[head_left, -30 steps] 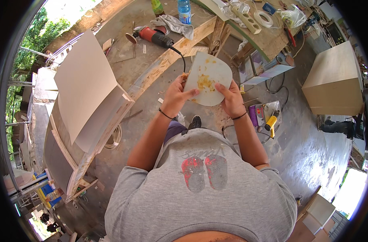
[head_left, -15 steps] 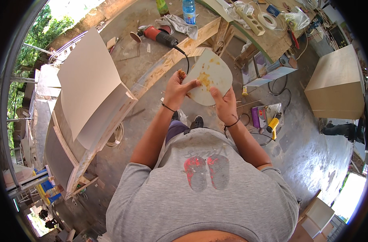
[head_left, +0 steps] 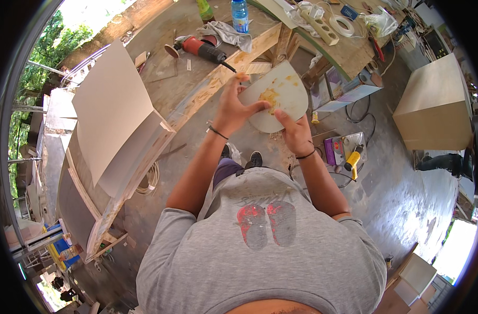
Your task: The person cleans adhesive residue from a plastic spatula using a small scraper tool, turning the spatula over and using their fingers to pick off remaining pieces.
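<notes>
A flat white rounded piece (head_left: pixel 287 95) with yellow-brown smears is held up in front of me, with a straight edge at its upper left. My right hand (head_left: pixel 298 135) grips its lower right edge, thumb on the face and fingers behind. At its left side, my left hand (head_left: pixel 232 108) lays its thumb over the smeared face. The left forefinger is raised off the edge, its tip orange-brown; the other left fingers are partly hidden.
On the workbench (head_left: pixel 157 57) lie a red and black power tool (head_left: pixel 201 49), a grey rag (head_left: pixel 227 34) and a blue bottle (head_left: pixel 240 17). A large pale panel (head_left: pixel 113 104) leans at left. On the floor at right are a yellow tool (head_left: pixel 354 157), cables and a wooden box (head_left: pixel 432 104).
The white piece has tilted and shifted slightly up and right with my right hand. My left forefinger has lifted and straightened, while the left thumb has slid further across the face.
</notes>
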The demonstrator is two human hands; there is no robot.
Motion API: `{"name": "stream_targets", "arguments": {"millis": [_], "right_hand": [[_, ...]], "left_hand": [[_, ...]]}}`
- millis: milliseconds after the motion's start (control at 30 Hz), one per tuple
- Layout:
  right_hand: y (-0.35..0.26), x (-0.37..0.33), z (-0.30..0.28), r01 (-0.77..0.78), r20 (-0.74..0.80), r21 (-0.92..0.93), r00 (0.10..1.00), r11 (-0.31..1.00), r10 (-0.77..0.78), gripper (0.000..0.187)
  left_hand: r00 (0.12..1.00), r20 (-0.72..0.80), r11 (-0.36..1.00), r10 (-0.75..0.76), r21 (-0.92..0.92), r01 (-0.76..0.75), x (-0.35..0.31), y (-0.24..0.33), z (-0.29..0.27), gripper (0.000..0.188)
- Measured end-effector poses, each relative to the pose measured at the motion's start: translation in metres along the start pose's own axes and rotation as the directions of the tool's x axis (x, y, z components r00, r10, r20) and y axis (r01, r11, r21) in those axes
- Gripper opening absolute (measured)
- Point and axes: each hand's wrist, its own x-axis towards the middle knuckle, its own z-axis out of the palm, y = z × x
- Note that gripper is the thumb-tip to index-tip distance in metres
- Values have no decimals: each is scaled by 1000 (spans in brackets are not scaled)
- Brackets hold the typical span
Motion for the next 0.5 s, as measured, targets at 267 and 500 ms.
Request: {"name": "stream_targets", "arguments": {"millis": [267,500], "right_hand": [[-8,-9,12,-74,71,112,995,991,66,38],[0,-7,9,-60,57,-37,996,997,63,38]], "left_hand": [[978,179,994,-103,49,96,3,-9,-4,55],[879,365,886,-307,-227,404,3,-6,-6,53]]}}
